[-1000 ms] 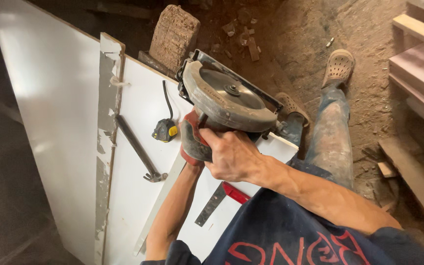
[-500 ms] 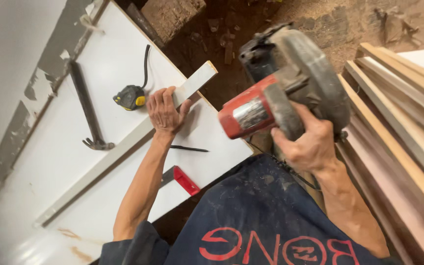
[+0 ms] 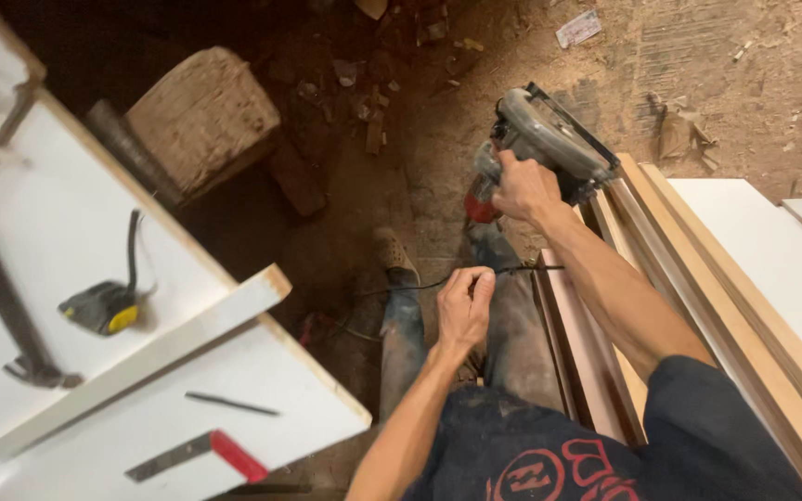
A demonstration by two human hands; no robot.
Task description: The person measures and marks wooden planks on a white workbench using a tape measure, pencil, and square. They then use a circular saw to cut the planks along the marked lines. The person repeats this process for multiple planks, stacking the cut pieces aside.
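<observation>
My right hand [image 3: 523, 188] grips saw [image 3: 542, 148] ahead-right — left hand [image 3: 464, 306] pinches cord [image 3: 526, 269], running sideways btwn them.

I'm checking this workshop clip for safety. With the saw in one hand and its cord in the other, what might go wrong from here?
1. The right hand alone carries the circular saw above stacked boards; it could slip or knock them.
2. The left hand pinches the black cord above the person's leg and sandalled foot; it might snag or trip.
3. The tape measure lies near the white panel's edge; a tug could knock it off.
</observation>
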